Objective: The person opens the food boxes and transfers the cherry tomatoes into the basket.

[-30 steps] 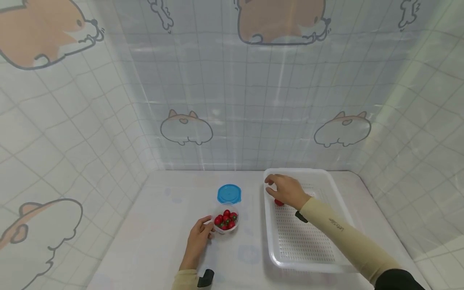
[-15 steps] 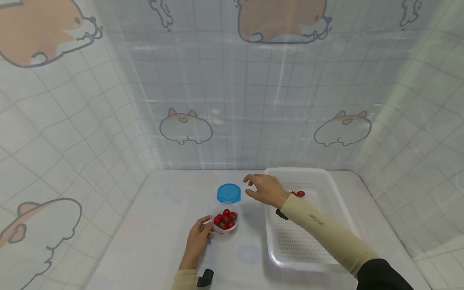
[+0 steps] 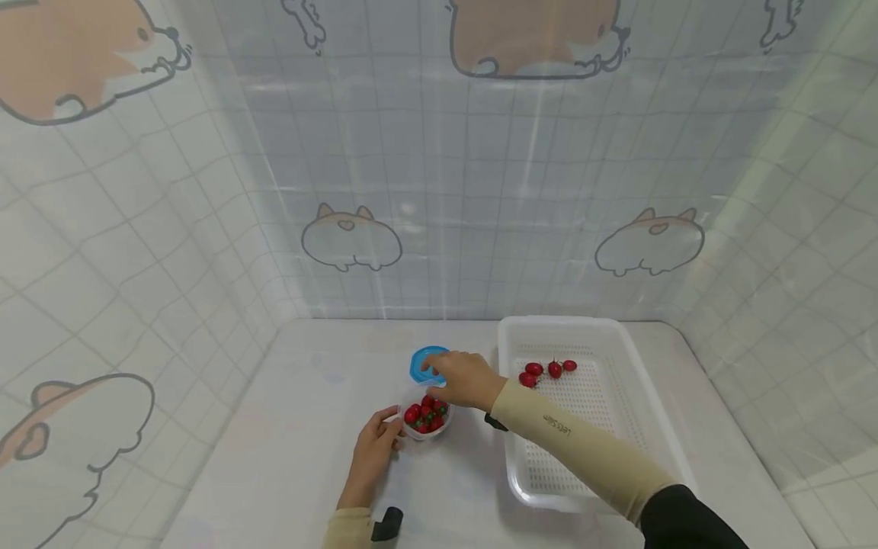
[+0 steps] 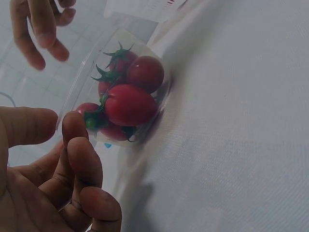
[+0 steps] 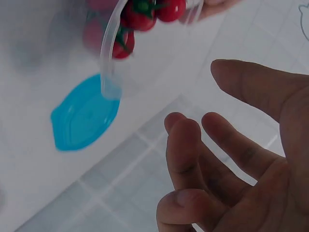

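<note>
A small clear plastic tub [image 3: 424, 437] full of red cherry tomatoes [image 4: 129, 104] with green stems stands on the table. At its left side my left hand [image 3: 376, 451] pinches the rim between thumb and index finger, the other fingers curled below. Above the tub's far right edge is my right hand [image 3: 465, 379], fingers loosely bent and apart, nothing between them in the right wrist view. Just behind the tub lies a blue lid [image 5: 87, 116], partly covered by the right hand in the head view.
On the right stands a white perforated basket [image 3: 511, 457] with a raised rim; several cherry tomatoes [image 3: 554, 370] lie near its back left. The right forearm [image 3: 569, 431] crosses over it. A tiled-pattern sheet with cartoon dogs [image 3: 466, 191] encloses the table at the back and sides.
My right hand has moved left from over the basket to above the tub, uncovering the tomatoes in the basket. The left hand has stayed at the tub.
</note>
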`<state>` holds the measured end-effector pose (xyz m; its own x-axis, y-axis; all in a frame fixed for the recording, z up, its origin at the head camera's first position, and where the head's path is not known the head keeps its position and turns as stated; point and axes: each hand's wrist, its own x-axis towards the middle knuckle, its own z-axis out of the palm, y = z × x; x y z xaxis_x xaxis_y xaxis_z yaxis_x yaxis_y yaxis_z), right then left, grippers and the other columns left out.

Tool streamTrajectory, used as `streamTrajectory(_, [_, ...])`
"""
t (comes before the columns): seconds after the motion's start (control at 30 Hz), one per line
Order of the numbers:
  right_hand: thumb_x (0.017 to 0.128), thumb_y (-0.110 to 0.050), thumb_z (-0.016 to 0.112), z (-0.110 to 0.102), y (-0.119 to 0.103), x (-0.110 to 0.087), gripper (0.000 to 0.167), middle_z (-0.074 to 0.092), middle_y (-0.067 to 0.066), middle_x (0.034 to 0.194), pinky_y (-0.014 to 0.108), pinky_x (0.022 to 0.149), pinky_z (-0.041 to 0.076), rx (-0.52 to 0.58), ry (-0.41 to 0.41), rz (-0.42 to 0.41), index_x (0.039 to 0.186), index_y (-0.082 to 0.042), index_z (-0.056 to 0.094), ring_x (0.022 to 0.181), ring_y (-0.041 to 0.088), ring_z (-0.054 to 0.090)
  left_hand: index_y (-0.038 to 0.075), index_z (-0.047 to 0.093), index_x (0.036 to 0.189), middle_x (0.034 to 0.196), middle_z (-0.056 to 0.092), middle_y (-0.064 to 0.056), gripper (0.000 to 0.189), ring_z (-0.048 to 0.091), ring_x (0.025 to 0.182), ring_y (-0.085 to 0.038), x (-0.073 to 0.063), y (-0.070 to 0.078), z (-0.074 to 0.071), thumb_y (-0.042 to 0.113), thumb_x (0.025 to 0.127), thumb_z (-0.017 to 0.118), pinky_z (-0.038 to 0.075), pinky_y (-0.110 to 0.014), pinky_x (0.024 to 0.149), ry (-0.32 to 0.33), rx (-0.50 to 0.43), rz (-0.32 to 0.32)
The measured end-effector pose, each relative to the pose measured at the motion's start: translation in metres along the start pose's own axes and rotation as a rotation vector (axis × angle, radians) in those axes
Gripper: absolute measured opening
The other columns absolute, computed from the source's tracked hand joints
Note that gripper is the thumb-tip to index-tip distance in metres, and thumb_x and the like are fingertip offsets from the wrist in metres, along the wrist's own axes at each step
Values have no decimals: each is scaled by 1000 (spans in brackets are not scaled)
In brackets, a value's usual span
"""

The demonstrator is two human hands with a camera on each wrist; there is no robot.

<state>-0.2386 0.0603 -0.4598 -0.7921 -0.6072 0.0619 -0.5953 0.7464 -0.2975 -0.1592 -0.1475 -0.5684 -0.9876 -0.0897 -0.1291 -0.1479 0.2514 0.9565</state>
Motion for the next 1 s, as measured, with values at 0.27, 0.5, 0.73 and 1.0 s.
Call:
streamTrajectory(0.27, [92,-37,74,18,-12,9,36,74,-3,104,38,74,55,-8,-106,-9,124,-21,68,92,7,65,2,56,138,91,70,-9,39,60,78,-25,0,2,0,21,104,57,47,-32,71,1,14,6])
streamTrajectory(0.5, [90,-38,76,30,-20,13,38,71,-6,98,35,70,53,-58,-199,34,125,-22,70,89,8,61,2,56,138,93,70,-12,38,60,78,-24,0,2,0,21,104,56,47,-32,70,-3,18,1])
streamTrajectory(0.73, [90,-36,77,40,-26,14,33,67,-11,85,30,62,52,-109,-224,36,119,-22,73,74,5,57,1,57,136,91,70,-12,38,60,75,-23,0,0,-1,21,104,57,46,-30,68,-4,13,23])
streamTrajectory(1.0, [87,-36,80,53,-24,15,22,65,-12,84,25,61,52,-202,-181,-6,103,-22,75,70,2,55,2,58,135,90,69,-10,38,60,76,-24,0,-1,0,22,103,58,48,-31,69,6,1,20])
